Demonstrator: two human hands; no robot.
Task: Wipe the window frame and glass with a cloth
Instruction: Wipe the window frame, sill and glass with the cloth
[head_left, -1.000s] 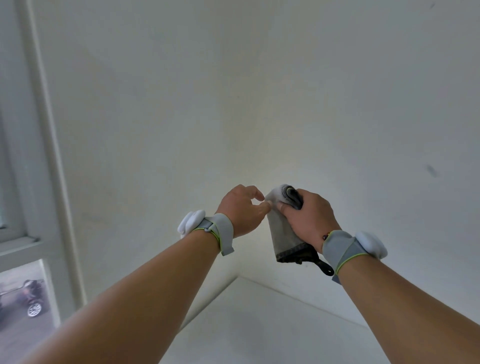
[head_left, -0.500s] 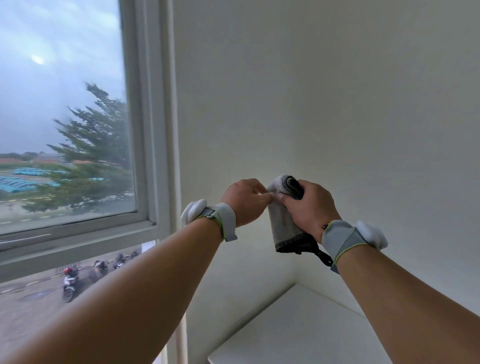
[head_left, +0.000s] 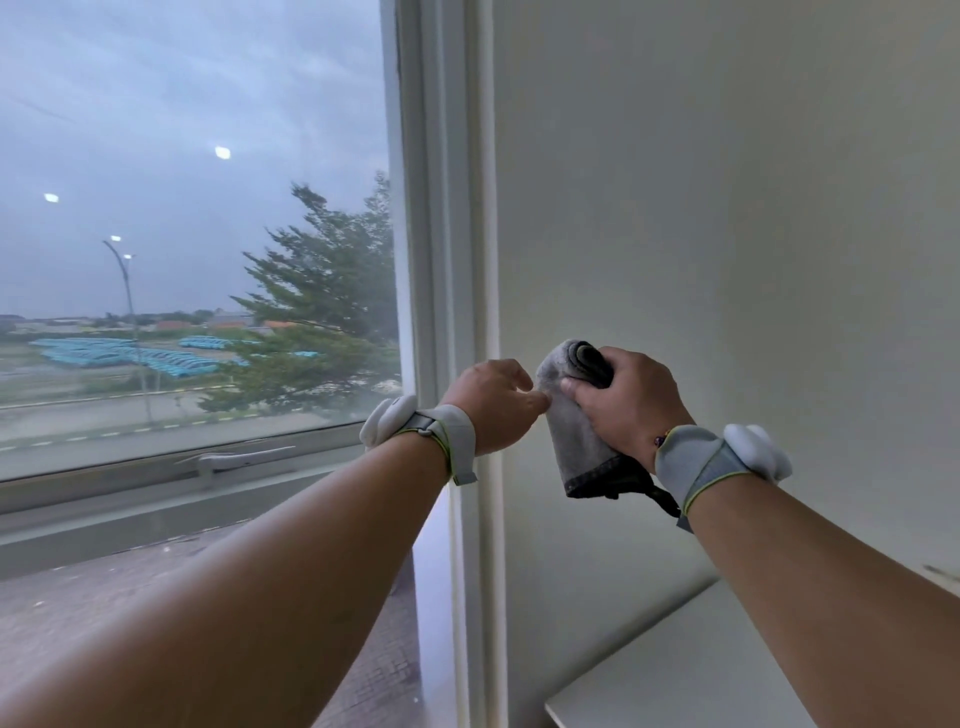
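Your right hand (head_left: 626, 402) is clenched around the cloth (head_left: 574, 431), gripping the rolled grey bundle near its top so that the folded end sticks up above your knuckles and the rest hangs down below your palm, ending in a dark edge. Your left hand (head_left: 491, 402) is curled loosely just beside it, with the thumb and forefinger pinching the cloth's left side; the two hands touch at the cloth. Both arms reach forward and up from the bottom of the view, each with a grey wrist strap (head_left: 452, 434) carrying a white pod.

You hold the cloth in the air in front of the wall (head_left: 727, 208), just to the right of the window frame (head_left: 447, 260), and whether it touches the wall cannot be told. The frame's white upright runs from top to bottom between your hands and the glass (head_left: 208, 208), which fills the left half of the view. Through the glass you see a tree (head_left: 322, 312), a street lamp and a grey sky. A white handle (head_left: 234, 460) lies along the lower rail of the frame, left of your left wrist. A pale tabletop (head_left: 675, 680) shows at the lower right, under your right forearm.
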